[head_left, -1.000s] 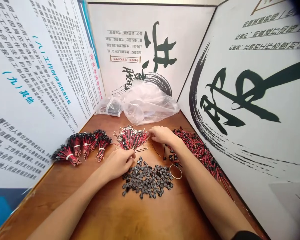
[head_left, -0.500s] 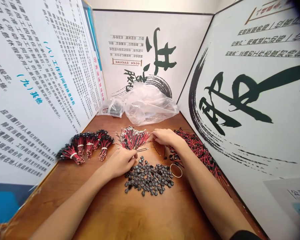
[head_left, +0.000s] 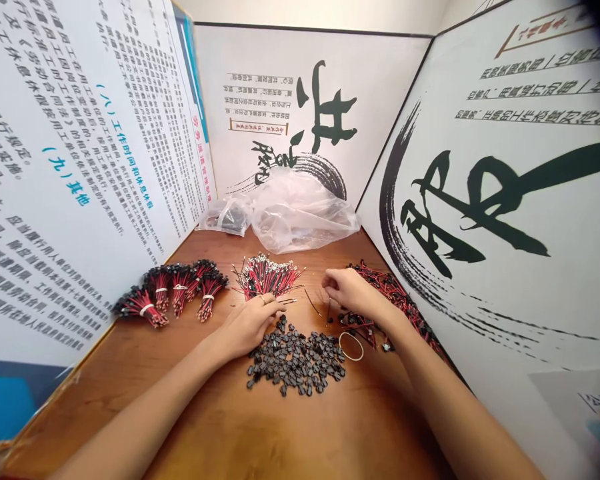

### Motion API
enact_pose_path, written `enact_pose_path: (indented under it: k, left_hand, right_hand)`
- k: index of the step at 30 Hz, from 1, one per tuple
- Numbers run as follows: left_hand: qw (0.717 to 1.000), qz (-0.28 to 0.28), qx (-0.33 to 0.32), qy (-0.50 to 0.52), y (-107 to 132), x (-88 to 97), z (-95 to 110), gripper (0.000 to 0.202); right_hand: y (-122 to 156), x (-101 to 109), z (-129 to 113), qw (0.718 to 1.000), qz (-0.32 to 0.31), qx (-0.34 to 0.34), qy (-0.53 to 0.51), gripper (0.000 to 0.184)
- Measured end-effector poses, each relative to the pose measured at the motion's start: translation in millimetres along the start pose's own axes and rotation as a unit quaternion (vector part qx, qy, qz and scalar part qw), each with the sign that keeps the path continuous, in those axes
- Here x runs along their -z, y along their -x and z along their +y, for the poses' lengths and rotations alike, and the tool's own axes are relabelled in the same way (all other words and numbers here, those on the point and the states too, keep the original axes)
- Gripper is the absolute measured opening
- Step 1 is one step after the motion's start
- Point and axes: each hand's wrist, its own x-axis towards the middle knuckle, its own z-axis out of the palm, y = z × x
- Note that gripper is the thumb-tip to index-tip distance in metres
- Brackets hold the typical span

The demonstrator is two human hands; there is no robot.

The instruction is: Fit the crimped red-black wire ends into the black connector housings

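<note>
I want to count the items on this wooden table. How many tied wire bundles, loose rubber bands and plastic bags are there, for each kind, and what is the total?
Tied red-and-black wire bundles: 5
Loose rubber bands: 1
Clear plastic bags: 2
Total: 8

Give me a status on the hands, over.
Left hand against the wire bunch. Right hand just beyond a loose wire, grip unclear. Black connectors lie between the hands, nothing blocking.
</note>
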Motion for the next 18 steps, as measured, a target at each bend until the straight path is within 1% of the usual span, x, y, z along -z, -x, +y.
enact_pose_path:
  k: [2,4,6,7,11,14,16,18]
  left_hand:
    - [1.0,-0.007,-0.005,-0.003,-2,-1.9,2,0.035]
    - [1.0,-0.018,-0.011,-0.012,-3,-3.2,5,0.037]
    - [0.999,-0.029,-0.015,-0.022,-5,-3.8,6,0.036]
    - [0.999,-0.032,-0.014,-0.024,-6,-3.9,7,0.035]
    - [0.999,-0.035,0.0,-0.014,-8,-3.9,7,0.028]
    - [0.999,-0.032,0.0,0.001,-8,-4.0,6,0.023]
    - [1.0,-0.024,-0.008,0.008,-7,-3.3,5,0.019]
    - [1.0,-0.006,-0.019,0.007,-5,-1.1,4,0.014]
  right_hand:
    - [13,-5,-6,0.999,0.016,0.005,-0.035,0.017]
    - [21,-10,-10,0.996,0.052,0.009,-0.066,0.017]
    - [22,-13,-12,0.993,0.08,-0.004,-0.084,0.016]
    - [20,-15,-11,0.992,0.085,-0.021,-0.086,0.016]
    - [8,-22,-9,0.99,0.055,-0.114,-0.065,0.013]
    - [0,-27,-13,0.984,0.032,-0.171,-0.041,0.01]
    - [-3,-28,-17,0.98,0.024,-0.194,-0.025,0.01]
    - [-3,-27,-21,0.98,0.02,-0.197,-0.021,0.01]
